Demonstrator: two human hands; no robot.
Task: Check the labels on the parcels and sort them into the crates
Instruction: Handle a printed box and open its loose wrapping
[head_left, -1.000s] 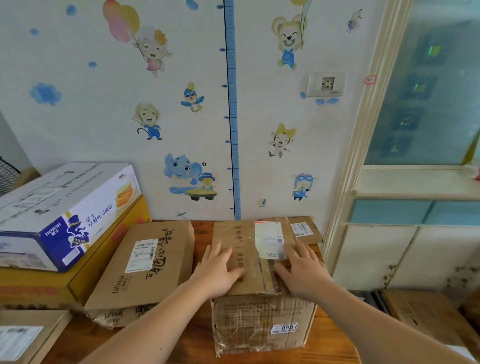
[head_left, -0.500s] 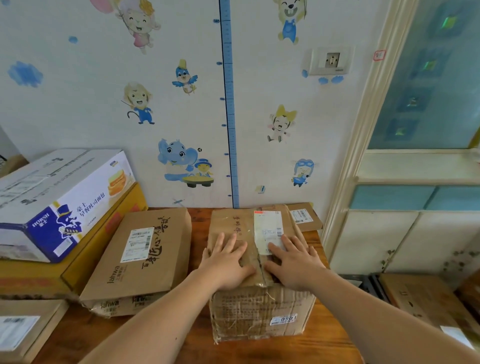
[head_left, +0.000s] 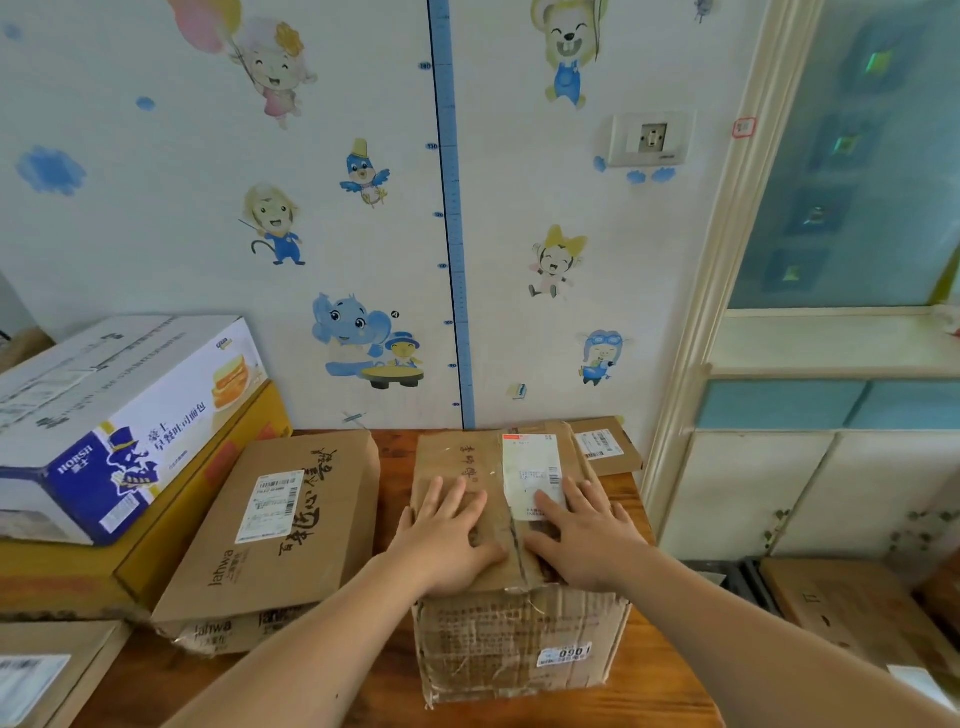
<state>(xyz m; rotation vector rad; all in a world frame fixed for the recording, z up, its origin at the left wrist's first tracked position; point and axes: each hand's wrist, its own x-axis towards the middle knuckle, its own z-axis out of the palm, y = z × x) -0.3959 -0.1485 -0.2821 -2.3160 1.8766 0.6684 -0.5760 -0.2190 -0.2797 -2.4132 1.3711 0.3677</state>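
Note:
A worn brown cardboard parcel (head_left: 519, 639) stands on the wooden table (head_left: 649, 691) in front of me. A white shipping label (head_left: 530, 467) is stuck on its top. My left hand (head_left: 447, 535) lies flat on the left half of the top, fingers straight. My right hand (head_left: 582, 535) lies flat on the right half, its fingertips over the lower edge of the label. A flat brown "Jahwa" parcel (head_left: 291, 525) with its own label lies just to the left. A small thin parcel (head_left: 602, 447) sits behind, against the wall.
At the left, a white and blue box (head_left: 104, 426) is stacked on a yellow box (head_left: 171, 525). Another labelled box (head_left: 47, 675) shows at the bottom left corner. Cardboard boxes (head_left: 852, 613) sit on the floor at the right, below white cabinets.
Both hands stay flat on top of the parcel and have slid slightly toward its near edge. The camera has shifted a little; the parcel itself has not moved.

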